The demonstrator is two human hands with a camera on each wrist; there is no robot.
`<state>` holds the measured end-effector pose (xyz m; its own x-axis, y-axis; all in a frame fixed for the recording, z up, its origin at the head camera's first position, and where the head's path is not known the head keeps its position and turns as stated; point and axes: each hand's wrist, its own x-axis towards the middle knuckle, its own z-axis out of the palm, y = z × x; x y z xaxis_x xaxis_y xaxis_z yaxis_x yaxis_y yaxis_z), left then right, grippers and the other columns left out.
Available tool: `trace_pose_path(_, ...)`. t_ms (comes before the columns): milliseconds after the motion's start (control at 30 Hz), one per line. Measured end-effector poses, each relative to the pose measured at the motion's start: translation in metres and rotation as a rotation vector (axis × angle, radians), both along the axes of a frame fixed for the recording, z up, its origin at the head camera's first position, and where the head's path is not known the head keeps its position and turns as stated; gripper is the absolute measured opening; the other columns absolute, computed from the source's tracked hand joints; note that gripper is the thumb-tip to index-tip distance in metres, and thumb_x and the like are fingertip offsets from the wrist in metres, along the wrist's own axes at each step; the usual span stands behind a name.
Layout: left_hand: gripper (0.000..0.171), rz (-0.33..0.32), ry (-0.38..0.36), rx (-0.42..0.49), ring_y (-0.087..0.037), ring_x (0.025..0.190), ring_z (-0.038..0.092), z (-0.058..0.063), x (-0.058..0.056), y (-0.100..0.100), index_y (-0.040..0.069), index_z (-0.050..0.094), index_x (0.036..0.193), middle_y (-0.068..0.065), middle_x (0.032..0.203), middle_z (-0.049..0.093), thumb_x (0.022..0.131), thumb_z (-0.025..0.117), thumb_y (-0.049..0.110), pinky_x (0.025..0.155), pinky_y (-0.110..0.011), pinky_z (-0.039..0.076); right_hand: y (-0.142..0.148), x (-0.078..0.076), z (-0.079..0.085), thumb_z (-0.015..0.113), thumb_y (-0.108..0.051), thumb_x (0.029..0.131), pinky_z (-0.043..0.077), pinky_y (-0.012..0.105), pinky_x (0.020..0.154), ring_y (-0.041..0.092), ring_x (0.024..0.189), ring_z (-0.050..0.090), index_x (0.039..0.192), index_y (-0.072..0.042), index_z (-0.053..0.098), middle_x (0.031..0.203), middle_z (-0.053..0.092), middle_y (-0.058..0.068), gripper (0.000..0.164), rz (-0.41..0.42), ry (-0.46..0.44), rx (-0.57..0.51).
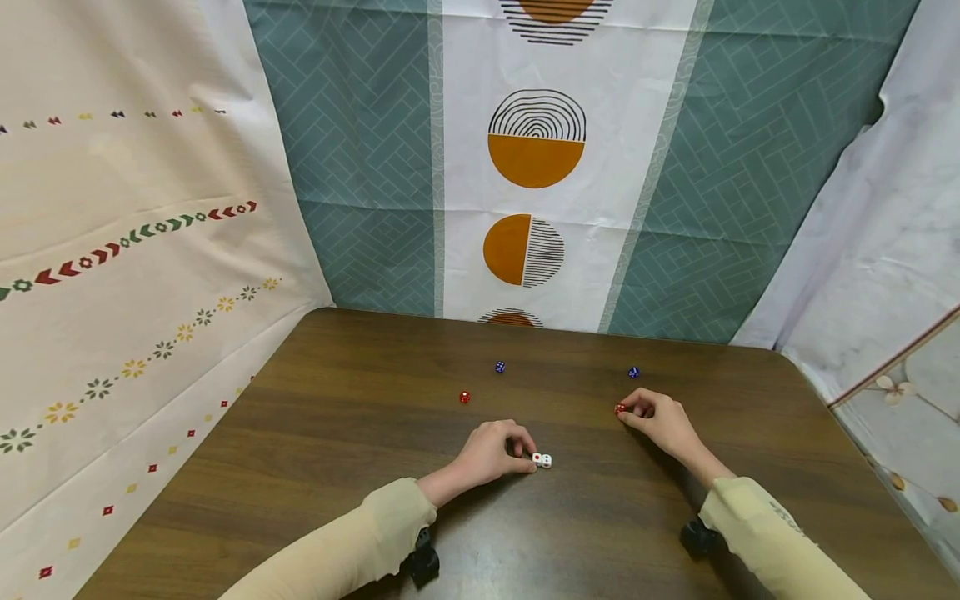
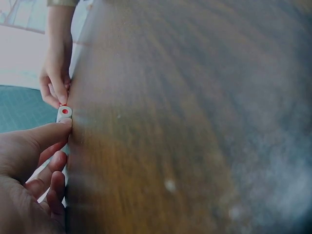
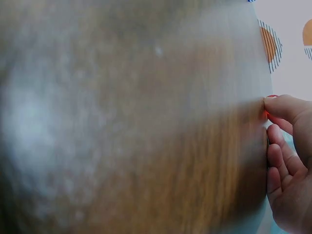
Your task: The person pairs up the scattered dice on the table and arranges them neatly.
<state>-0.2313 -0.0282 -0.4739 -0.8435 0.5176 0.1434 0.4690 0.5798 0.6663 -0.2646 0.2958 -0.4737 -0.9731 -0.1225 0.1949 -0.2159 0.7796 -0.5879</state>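
Note:
Two white dice sit side by side on the brown table [image 1: 570,533], near its middle. My left hand [image 1: 491,454] pinches the left white die [image 1: 537,458] between thumb and fingers, and the right white die [image 1: 547,461] is right against it. A red pip shows on a white die [image 2: 65,111] just past the thumb in the left wrist view. Farther right, my right hand [image 1: 666,427] pinches a red die [image 1: 620,409] at the table surface. Thumb and fingers hide most of that die in the right wrist view.
Another red die [image 1: 465,397] lies beyond my left hand. One blue die [image 1: 500,367] is behind it, and a second blue die [image 1: 633,372] lies just beyond my right hand. Patterned cloths [image 1: 360,167] hang behind the table and at both sides.

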Motion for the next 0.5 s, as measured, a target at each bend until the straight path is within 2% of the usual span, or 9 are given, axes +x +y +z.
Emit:
trace_pose_path(267, 0.014, 0.003, 0.004, 0.0, 0.0, 0.065, 0.043, 0.0, 0.001, 0.0, 0.019, 0.075, 0.086, 0.003, 0.076, 0.061, 0.078, 0.085, 0.023, 0.065, -0.019, 0.034, -0.017, 0.0, 0.001, 0.074, -0.02, 0.088, 0.038, 0.023, 0.059, 0.006, 0.063, 0.047, 0.098, -0.017, 0.072, 0.074, 0.059, -0.001, 0.01, 0.063, -0.047, -0.009)
trace_pose_path(500, 0.014, 0.0, 0.007, -0.006, 0.0, 0.066, 0.043, 0.0, 0.0, 0.0, 0.019, 0.075, 0.087, 0.003, 0.076, 0.061, 0.078, 0.085, 0.023, 0.065, -0.019, 0.034, -0.035, 0.001, 0.001, 0.076, -0.019, 0.086, 0.039, 0.022, 0.058, 0.007, 0.062, 0.048, 0.096, -0.017, 0.072, 0.072, 0.059, -0.001, 0.011, 0.102, -0.052, -0.018)
